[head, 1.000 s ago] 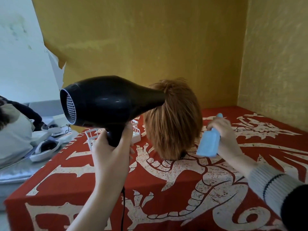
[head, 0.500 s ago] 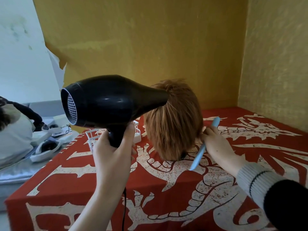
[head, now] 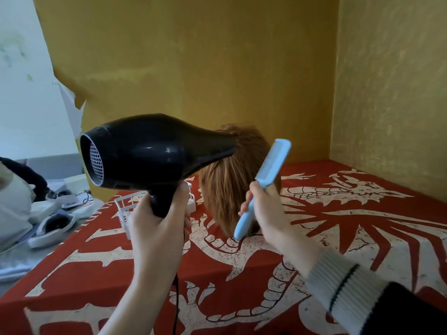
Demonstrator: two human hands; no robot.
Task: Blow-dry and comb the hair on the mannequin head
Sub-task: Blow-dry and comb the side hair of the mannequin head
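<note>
One hair dryer [head: 154, 153], one comb [head: 263, 180], one mannequin head [head: 232, 184], one white basket [head: 128, 209].

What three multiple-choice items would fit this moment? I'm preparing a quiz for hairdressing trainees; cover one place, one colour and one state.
1. Where does the hair dryer's nozzle point?
A. at the mannequin head's hair
B. at the floor
C. at the ceiling

2. What colour is the comb?
A. black
B. light blue
C. red

3. How does the left hand stand?
A. flat on the tablecloth
B. gripping the dryer's handle
C. hanging idle

Key: 1 A, the nozzle tip meets the ginger hair. 2 B, the comb in the right hand is pale blue against the red tablecloth. 3 B, its fingers wrap the black handle.
</note>
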